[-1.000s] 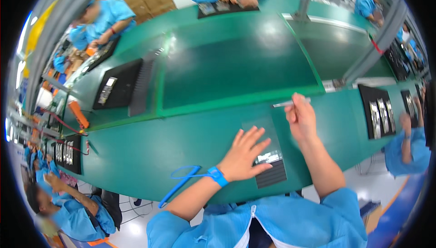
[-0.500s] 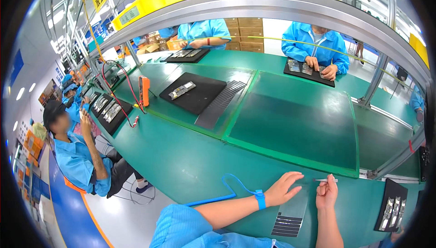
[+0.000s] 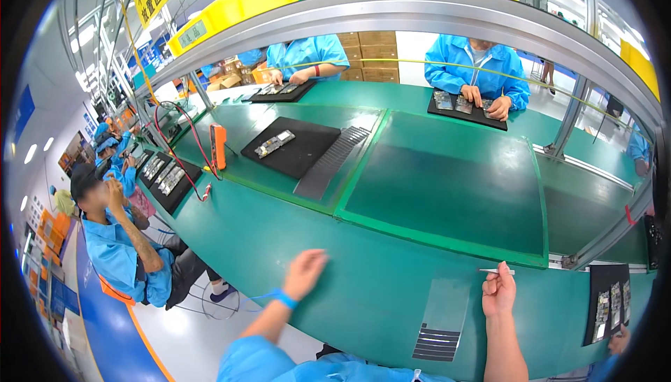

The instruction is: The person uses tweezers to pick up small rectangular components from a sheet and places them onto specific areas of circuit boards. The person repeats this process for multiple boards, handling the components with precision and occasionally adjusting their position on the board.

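Observation:
My right hand [image 3: 499,292] is closed round a small pair of tweezers [image 3: 487,270], whose thin tip points left. My left hand [image 3: 305,274] is over the green bench at the middle front, away from the other things; motion smears its fingers, and a blue wrist strap [image 3: 283,298] circles that wrist. Beside my right forearm lies a clear plastic sheet [image 3: 447,298] with several black strips [image 3: 437,342] across its near end. Right of that forearm sits a black pad [image 3: 600,291] carrying several circuit boards [image 3: 615,306].
Beyond a green-taped bench area [image 3: 447,186] lies a black mat [image 3: 300,151] with one circuit board [image 3: 275,143] and a strip-covered sheet [image 3: 335,158]. An orange meter [image 3: 218,146] stands left. A metal frame [image 3: 391,11] spans the bench. Co-workers sit opposite and left.
My left hand has swung left, away from the clear sheet and my right hand. The right hand stays nearly in place with the tweezers. The view has shifted slightly.

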{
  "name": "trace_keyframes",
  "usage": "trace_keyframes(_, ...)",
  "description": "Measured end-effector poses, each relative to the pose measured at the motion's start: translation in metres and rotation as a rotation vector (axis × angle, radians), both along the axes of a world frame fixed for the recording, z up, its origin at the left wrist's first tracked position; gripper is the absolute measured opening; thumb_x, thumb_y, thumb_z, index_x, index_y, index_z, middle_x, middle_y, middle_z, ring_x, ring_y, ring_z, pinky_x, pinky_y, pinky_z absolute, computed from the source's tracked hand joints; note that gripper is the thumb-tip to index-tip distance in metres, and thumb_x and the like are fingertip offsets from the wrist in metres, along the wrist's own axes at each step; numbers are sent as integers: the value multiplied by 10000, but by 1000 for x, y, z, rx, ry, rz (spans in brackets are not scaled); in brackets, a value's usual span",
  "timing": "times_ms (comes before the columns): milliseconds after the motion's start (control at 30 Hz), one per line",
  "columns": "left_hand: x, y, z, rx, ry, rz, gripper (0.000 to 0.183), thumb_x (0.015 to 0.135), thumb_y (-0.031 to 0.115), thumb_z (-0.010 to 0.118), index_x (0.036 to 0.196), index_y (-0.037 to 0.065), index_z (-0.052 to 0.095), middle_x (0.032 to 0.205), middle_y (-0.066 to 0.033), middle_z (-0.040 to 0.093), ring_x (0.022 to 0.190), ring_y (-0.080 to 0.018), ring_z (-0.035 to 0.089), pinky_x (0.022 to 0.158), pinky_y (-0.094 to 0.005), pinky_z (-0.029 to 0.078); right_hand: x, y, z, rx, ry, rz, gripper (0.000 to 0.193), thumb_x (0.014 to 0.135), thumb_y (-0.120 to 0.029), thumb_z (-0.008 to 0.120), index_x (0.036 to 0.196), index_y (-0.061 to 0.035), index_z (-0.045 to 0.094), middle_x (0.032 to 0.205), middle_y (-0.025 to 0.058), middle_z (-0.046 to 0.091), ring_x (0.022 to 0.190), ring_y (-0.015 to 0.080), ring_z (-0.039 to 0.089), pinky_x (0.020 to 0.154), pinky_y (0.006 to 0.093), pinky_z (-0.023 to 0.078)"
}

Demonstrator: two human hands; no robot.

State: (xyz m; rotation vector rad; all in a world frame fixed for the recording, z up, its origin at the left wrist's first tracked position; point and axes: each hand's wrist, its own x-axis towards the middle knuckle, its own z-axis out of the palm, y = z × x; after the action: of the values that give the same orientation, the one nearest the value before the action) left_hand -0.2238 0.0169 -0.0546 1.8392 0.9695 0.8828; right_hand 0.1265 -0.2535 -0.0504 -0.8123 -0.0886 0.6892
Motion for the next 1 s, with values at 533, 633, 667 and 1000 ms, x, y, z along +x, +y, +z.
trace_keyframes(533,178,-56,78,463,-289,-309,85,835,102,620,790,30,623,679,-70,597,555,-144,545,498,-273,421,19,-9,-2,129,44,-74,176,951,-230,531,890,-72,577,670,37,576,419,60,338,392,214,255)
trace_keyframes(633,218,-80,20,135,-378,-330,191,862,145,620,720,22,582,554,-57,530,478,-104,472,456,-277,382,28,-15,-3,193,50,-88,179,957,-221,518,898,-65,580,672,37,571,423,59,331,395,213,252)
trace_keyframes(667,218,-88,13,163,-307,-382,197,858,153,623,712,29,579,557,-62,535,473,-129,485,455,-290,385,24,-17,1,169,66,-130,184,960,-219,511,906,-57,578,673,39,569,423,59,335,396,208,258)
trace_keyframes(1000,219,-78,9,270,-266,-475,223,840,160,615,667,41,538,561,-98,530,479,-257,503,463,-353,392,30,-15,-6,99,11,-83,182,962,-194,506,962,-38,602,676,50,579,418,52,339,390,200,253)
